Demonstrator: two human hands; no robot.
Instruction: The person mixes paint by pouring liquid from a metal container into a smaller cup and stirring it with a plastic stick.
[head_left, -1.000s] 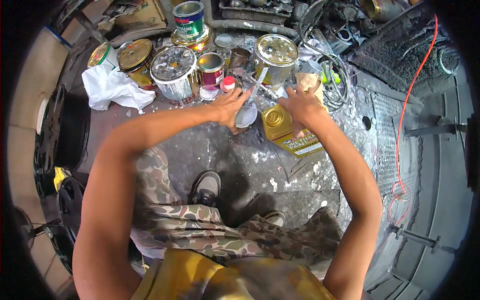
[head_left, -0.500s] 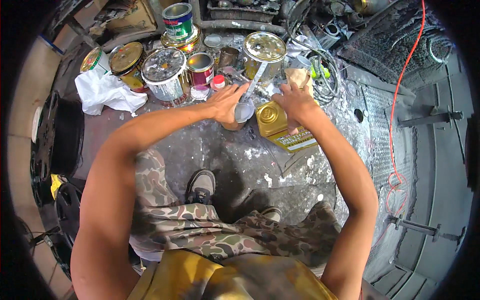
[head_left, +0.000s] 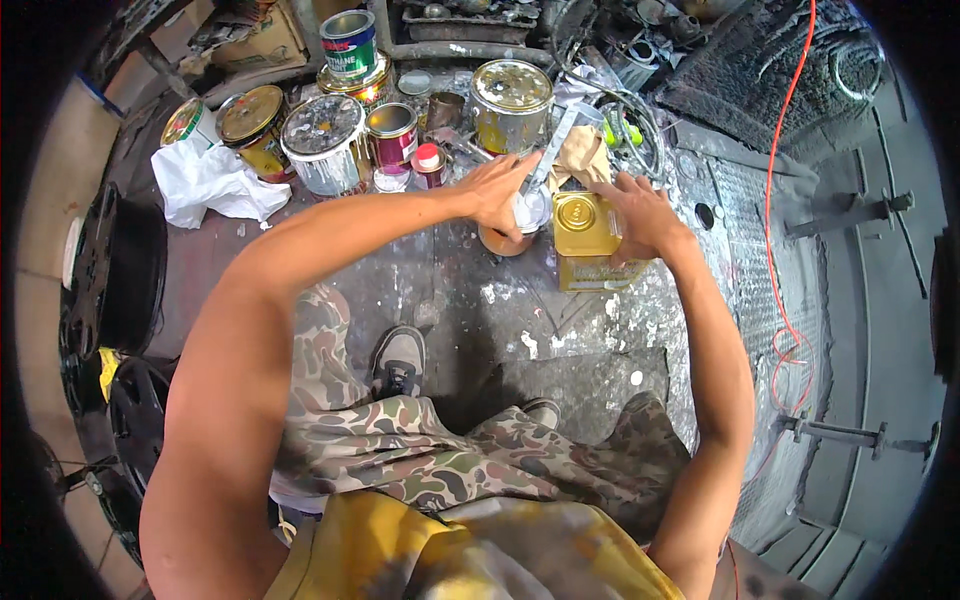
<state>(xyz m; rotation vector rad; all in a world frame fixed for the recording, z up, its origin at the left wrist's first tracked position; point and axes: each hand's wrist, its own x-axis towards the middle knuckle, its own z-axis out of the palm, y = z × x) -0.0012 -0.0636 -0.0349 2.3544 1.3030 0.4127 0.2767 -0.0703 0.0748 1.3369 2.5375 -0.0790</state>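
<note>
Right hand (head_left: 648, 220) holds gold tin (head_left: 580, 243); left hand (head_left: 495, 198) (apparently gripping) touches cup (head_left: 531, 212).

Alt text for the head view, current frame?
A person's left hand is around a cup and their right hand holds the right side of a gold tin, on a paint-spattered floor. Paint-smeared cans stand beyond them, with a crumpled white sheet at the left.
</note>
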